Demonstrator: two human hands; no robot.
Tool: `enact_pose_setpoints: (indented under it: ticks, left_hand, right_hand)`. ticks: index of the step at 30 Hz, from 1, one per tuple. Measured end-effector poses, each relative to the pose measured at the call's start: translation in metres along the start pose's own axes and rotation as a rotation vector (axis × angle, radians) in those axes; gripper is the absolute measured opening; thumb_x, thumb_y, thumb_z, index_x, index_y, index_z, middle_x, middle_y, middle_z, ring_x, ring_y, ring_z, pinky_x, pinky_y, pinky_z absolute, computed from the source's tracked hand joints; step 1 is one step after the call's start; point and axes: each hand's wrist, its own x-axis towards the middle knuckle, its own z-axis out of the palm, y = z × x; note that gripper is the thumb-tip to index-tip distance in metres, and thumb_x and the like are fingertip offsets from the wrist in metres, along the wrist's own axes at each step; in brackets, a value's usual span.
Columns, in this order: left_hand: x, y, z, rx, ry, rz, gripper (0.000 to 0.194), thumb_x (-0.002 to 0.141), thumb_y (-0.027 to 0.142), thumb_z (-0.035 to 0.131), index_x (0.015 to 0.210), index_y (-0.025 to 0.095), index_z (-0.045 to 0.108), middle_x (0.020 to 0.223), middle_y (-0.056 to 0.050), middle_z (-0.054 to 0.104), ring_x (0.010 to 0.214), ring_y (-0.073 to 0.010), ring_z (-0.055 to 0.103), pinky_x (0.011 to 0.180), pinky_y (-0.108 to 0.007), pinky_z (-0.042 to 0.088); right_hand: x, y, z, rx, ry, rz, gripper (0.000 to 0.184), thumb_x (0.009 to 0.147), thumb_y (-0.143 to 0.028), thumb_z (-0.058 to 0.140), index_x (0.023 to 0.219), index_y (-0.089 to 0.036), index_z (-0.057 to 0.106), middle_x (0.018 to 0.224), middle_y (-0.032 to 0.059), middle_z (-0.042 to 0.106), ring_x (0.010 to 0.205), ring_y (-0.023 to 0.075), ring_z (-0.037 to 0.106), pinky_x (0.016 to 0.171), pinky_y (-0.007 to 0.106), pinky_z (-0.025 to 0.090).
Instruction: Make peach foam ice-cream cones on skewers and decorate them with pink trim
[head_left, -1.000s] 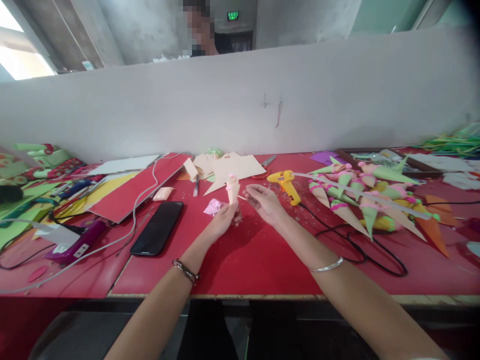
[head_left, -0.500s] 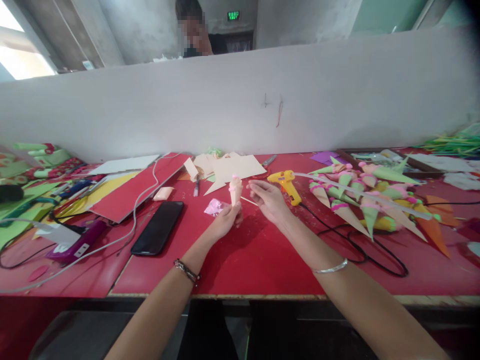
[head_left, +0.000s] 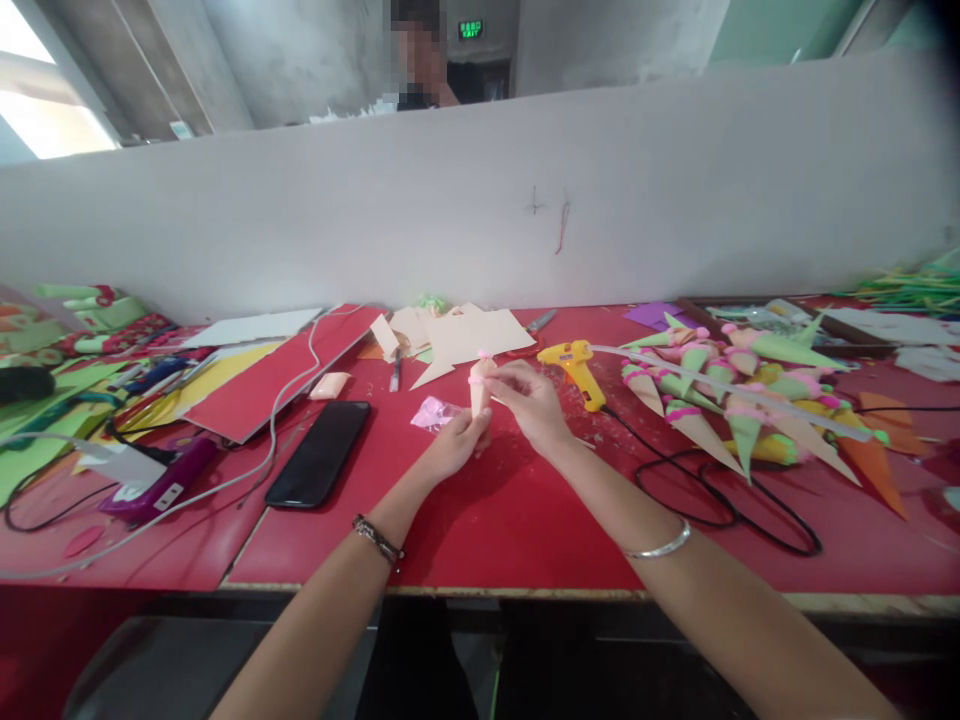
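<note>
Left hand [head_left: 450, 447] pinches the cone [head_left: 478, 399], right hand [head_left: 534, 402] perhaps its trim [head_left: 475, 380]; I judge it light, crushable, best held low.

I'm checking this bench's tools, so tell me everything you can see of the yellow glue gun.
The glue gun is yellow and looks plastic, with an orange trigger. It lies on the red table, nozzle pointing left, handle toward the near edge. A long translucent stick runs from its back over the cones; a black cord leaves the handle. No hand touches it; the right hand is nearest.
</note>
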Motion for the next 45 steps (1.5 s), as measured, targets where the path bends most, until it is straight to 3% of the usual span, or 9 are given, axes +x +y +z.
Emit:
enact_pose_setpoints:
  ticks: [9,17,23,28,31,34,36,39,45]
  left_hand:
    - [0.000,0.003,0.000,0.058,0.011,-0.024,0.044,0.080,0.053,0.032,0.053,0.018,0.034,0.044,0.006,0.033,0.041,-0.0063,0.033,0.045,-0.022,0.028]
    - [0.000,0.001,-0.001,0.052,-0.008,-0.009,0.044,0.080,0.054,0.031,0.054,0.018,0.032,0.044,0.007,0.031,0.041,-0.0056,0.032,0.045,-0.022,0.028]
    - [0.002,0.000,-0.001,0.012,-0.020,0.005,0.044,0.079,0.055,0.033,0.054,0.018,0.032,0.044,0.007,0.032,0.040,-0.0054,0.032,0.044,-0.022,0.028]
    - [0.005,0.002,-0.007,-0.197,0.137,0.035,0.042,0.078,0.054,0.037,0.056,0.018,0.032,0.044,0.007,0.029,0.039,-0.0050,0.032,0.041,-0.020,0.028]
    - [0.005,0.002,-0.011,-0.319,0.293,0.013,0.040,0.078,0.054,0.039,0.059,0.018,0.033,0.048,0.007,0.033,0.041,-0.0056,0.037,0.039,-0.018,0.027]
    - [0.005,0.003,-0.012,-0.350,0.350,-0.033,0.040,0.078,0.053,0.039,0.059,0.018,0.034,0.050,0.005,0.037,0.043,-0.0057,0.040,0.039,-0.017,0.028]
    - [0.004,0.004,-0.011,-0.355,0.392,-0.049,0.039,0.077,0.052,0.040,0.059,0.018,0.035,0.051,0.005,0.040,0.045,-0.0059,0.042,0.040,-0.017,0.030]
    - [0.004,0.004,-0.010,-0.398,0.414,-0.056,0.039,0.077,0.052,0.041,0.059,0.018,0.035,0.052,0.005,0.041,0.050,-0.0070,0.047,0.047,-0.018,0.037]
    - [0.003,0.001,-0.008,-0.423,0.206,-0.015,0.037,0.077,0.051,0.042,0.061,0.018,0.037,0.049,0.006,0.041,0.050,-0.0088,0.048,0.056,-0.023,0.041]
  right_hand:
    - [-0.001,0.000,0.002,-0.003,-0.025,-0.010,0.017,0.067,-0.034,0.062,0.078,-0.021,0.063,0.074,-0.0009,0.047,0.066,0.0102,0.044,0.059,0.023,0.037]
    - [-0.001,0.003,0.002,0.153,-0.021,0.074,0.022,0.068,-0.034,0.060,0.086,-0.020,0.058,0.091,0.0009,0.058,0.071,0.0106,0.049,0.069,0.025,0.040]
    - [0.000,0.003,0.003,0.179,0.001,0.094,0.021,0.066,-0.034,0.061,0.082,-0.020,0.057,0.085,-0.0007,0.058,0.071,0.0101,0.050,0.068,0.023,0.040]
    - [0.002,0.005,0.001,0.097,0.075,0.143,0.023,0.072,-0.037,0.054,0.087,-0.020,0.053,0.072,-0.0028,0.053,0.059,0.0083,0.047,0.057,0.021,0.038]
    - [-0.001,0.009,-0.001,-0.245,-0.120,0.074,0.014,0.071,-0.031,0.055,0.076,-0.017,0.056,0.069,-0.0008,0.053,0.060,0.0097,0.047,0.059,0.022,0.037]
    - [-0.006,0.011,-0.002,-0.576,-0.428,0.017,0.012,0.067,-0.028,0.060,0.069,-0.016,0.058,0.070,0.0015,0.055,0.062,0.0109,0.049,0.058,0.023,0.035]
    - [-0.008,0.011,-0.003,-0.686,-0.540,0.016,0.016,0.066,-0.031,0.062,0.068,-0.016,0.058,0.070,0.0024,0.056,0.061,0.0115,0.050,0.055,0.022,0.034]
    - [-0.008,0.009,-0.006,-0.794,-0.600,0.068,0.016,0.066,-0.031,0.062,0.068,-0.016,0.058,0.066,0.0026,0.060,0.058,0.0118,0.052,0.051,0.021,0.032]
    - [-0.007,0.008,-0.006,-0.910,-0.629,0.095,0.013,0.071,-0.025,0.057,0.063,-0.016,0.060,0.064,0.0047,0.063,0.059,0.0133,0.056,0.051,0.021,0.031]
